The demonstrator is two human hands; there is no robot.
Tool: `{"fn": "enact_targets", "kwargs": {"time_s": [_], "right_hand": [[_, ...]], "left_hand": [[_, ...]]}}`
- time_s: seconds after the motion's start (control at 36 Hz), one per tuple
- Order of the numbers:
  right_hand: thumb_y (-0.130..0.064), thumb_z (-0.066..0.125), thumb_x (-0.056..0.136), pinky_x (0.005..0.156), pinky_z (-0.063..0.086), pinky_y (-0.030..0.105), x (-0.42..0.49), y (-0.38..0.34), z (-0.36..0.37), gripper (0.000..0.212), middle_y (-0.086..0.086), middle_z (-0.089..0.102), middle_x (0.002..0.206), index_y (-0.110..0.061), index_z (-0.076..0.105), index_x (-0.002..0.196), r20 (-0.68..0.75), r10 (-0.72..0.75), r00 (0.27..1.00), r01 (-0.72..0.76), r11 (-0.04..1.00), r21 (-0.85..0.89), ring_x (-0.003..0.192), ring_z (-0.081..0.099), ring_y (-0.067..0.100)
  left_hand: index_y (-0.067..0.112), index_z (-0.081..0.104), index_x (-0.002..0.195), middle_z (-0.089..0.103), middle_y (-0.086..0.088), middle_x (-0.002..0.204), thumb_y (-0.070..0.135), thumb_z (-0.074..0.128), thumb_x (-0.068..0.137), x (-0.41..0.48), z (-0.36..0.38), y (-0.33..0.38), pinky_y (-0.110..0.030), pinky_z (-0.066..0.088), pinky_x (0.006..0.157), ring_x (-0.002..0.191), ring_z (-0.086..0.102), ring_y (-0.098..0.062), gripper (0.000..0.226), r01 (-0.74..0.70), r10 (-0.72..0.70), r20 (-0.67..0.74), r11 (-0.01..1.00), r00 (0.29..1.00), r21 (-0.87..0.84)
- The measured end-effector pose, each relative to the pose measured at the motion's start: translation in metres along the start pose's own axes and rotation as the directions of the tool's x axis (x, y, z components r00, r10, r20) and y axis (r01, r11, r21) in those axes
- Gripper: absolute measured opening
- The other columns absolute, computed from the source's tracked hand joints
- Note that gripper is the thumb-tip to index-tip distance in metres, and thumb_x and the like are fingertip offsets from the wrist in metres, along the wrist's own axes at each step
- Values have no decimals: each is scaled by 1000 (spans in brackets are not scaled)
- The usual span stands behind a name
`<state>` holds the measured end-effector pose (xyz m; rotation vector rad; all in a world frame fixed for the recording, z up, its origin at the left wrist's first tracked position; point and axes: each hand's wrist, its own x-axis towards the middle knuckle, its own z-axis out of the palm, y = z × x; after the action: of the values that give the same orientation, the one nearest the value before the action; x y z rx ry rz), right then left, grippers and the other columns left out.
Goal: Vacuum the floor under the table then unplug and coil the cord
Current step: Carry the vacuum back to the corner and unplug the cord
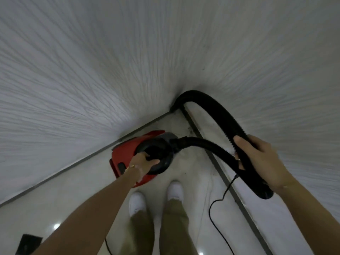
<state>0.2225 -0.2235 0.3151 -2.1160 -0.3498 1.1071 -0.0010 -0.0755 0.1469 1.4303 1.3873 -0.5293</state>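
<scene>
Fingers of the left hand (142, 162) curl around the black handle of the red vacuum (128, 153), low at centre frame in the wall corner. Right hand (257, 159), at right, is wrapped around the ribbed black hose (211, 107). Thin cord (219, 200) trails over the pale floor (55, 196), seemingly toward the bottom edge.

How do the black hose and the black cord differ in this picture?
The hose is thick and ribbed; the cord is thin and smooth. The hose arches up, gripped by the right hand; the cord lies loose on the floor, untouched. Both are black.
</scene>
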Motion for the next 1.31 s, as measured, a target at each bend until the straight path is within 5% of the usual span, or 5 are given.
{"fn": "enact_targets", "kwargs": {"time_s": [0.25,0.58,1.31], "right_hand": [[-26,55,92,42,43,14,6,-4,-30,32,5,54,49,-5,59,68,67,17,998,-16,1000,-14,41,50,14],[-32,52,93,47,44,23,-5,13,-54,36,4,54,51,-7,56,67,87,131,987,-129,991,-30,43,49,17],[-35,56,93,43,44,15,83,23,2,30,10,59,66,-9,60,79,46,0,999,0,1000,-11,43,50,8]], "left_hand": [[7,58,120,62,-13,121,35,68,83,25,28,22,-31,46,90,110,58,-28,47,2,-3,63,1000,998,13],[9,60,116,65,-12,114,35,67,83,14,43,26,-35,49,91,105,60,-28,42,-10,-2,97,992,995,122],[4,59,119,65,-16,114,36,69,82,71,55,34,-41,50,93,106,60,-31,50,78,-83,-48,992,995,-96]]}}
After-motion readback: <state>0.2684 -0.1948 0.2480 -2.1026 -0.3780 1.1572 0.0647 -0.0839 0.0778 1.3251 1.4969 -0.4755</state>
